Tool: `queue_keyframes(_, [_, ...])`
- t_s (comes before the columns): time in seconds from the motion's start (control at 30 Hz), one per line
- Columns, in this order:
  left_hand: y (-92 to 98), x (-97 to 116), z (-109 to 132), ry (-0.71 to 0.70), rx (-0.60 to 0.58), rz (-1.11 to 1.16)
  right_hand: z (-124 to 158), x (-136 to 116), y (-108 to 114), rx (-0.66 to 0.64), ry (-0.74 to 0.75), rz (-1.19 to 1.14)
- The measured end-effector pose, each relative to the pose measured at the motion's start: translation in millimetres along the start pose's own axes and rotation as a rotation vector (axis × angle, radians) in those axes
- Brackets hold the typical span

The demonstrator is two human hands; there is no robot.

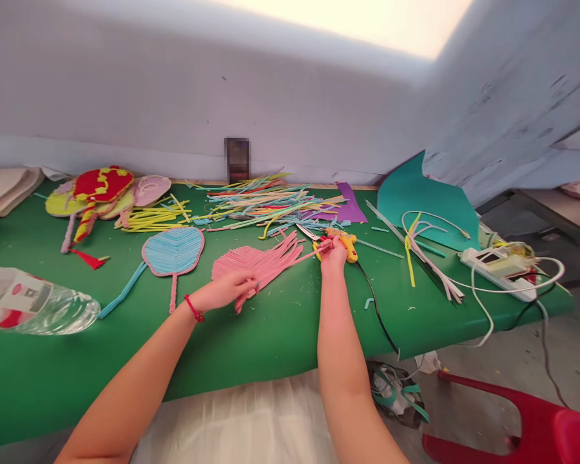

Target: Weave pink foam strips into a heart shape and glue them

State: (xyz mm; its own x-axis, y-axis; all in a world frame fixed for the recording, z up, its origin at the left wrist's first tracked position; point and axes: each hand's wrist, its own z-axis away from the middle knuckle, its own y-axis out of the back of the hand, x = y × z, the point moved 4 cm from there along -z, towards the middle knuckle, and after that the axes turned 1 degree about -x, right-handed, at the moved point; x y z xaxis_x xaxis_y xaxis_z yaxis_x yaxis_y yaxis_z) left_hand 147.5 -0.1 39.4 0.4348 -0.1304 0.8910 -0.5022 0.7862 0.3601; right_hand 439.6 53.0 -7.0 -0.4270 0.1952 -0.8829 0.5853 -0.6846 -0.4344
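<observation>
A pink leaf-shaped fan piece (pixel 239 259) made of pipe cleaners lies flat on the green table, its loose strands fanning to the right. My left hand (pixel 232 290) is on its lower edge, fingers bent against the pink strands. My right hand (pixel 335 254) is closed, pinching the end of a pink pipe cleaner (pixel 305 258) that stretches out from the piece. Just behind that hand lie a yellow hot glue gun (pixel 348 245) and scissors (pixel 307 232) with yellow handles, both partly covered. A finished blue fan (pixel 173 250) with a pink handle rests left of the pink one.
Mixed pipe cleaners (pixel 265 203) are heaped along the wall. More fans (pixel 103 183) sit at the back left, a plastic bottle (pixel 38 299) lies at the left. At the right are a teal sheet (pixel 428 206) and a power strip (pixel 497 274) with cords. A red chair (pixel 493 399) stands below.
</observation>
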Motion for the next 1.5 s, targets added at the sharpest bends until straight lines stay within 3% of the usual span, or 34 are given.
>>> queue_keyframes(0.1, [32.9,-11,3,0.009,0.218,-0.011,5,2,-5,-0.065,-0.028,0.022])
queue_keyframes(0.17, [47.0,-16,6,0.04,0.297,-0.031,8,4,-9,-0.092,-0.03,0.039])
queue_keyframes(0.47, [48.8,-28,12,0.088,0.106,-0.166,14,10,-16,-0.088,-0.015,0.112])
queue_keyframes(0.57, [58.0,-33,13,0.075,0.157,-0.151,18,9,-19,-0.154,-0.004,0.159])
queue_keyframes(0.73, [82.4,-48,14,0.055,0.392,-0.175,20,10,-22,-0.219,0.015,0.265])
queue_keyframes(0.87, [89.6,-55,14,0.06,0.469,-0.211,23,-4,-16,-0.067,0.173,0.324])
queue_keyframes(0.97, [86.3,-53,12,0.05,0.462,-0.25,39,-25,-20,-0.013,0.516,0.498])
queue_keyframes(1.07, [80.7,-47,10,0.037,0.439,-0.275,69,-33,-43,-0.273,0.872,0.731])
queue_keyframes(1.13, [77.8,-44,10,0.028,0.424,-0.28,87,-24,-59,-0.529,0.917,0.826])
queue_keyframes(1.23, [75.6,-41,10,0.018,0.416,-0.278,110,-3,-75,-0.89,0.842,0.93])
queue_keyframes(1.3, [75.2,-40,10,0.019,0.425,-0.278,121,7,-80,-1.062,0.735,0.953])
queue_keyframes(1.4, [74.3,-39,10,0.028,0.444,-0.279,130,15,-79,-1.182,0.552,0.96])
queue_keyframes(1.5, [73.1,-40,9,0.042,0.468,-0.284,131,21,-78,-1.208,0.457,1.05])
